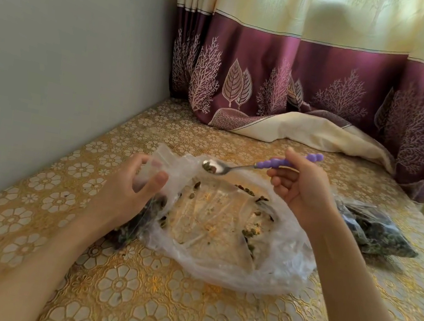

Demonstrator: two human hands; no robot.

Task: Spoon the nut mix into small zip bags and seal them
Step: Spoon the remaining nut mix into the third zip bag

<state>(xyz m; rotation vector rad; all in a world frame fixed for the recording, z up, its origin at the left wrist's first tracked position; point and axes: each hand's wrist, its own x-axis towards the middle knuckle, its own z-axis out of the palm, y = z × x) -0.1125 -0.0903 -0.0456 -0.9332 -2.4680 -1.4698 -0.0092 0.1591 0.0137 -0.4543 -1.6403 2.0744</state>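
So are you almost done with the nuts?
Nearly. Filled bags lie at the right. The right hand holds a loaded spoon beside the small bag held by the left hand. Only scattered nuts remain in the big bag; sealing comes next.

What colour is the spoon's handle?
Purple, with a bumpy shape. The spoon's handle shows best in the head view, held in the right hand.

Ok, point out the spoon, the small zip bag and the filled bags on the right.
spoon (pixel 215 167), head view, on its metal bowl.
small zip bag (pixel 159 159), head view, on its clear upper part.
filled bags (pixel 377 231), head view, on the dark contents.
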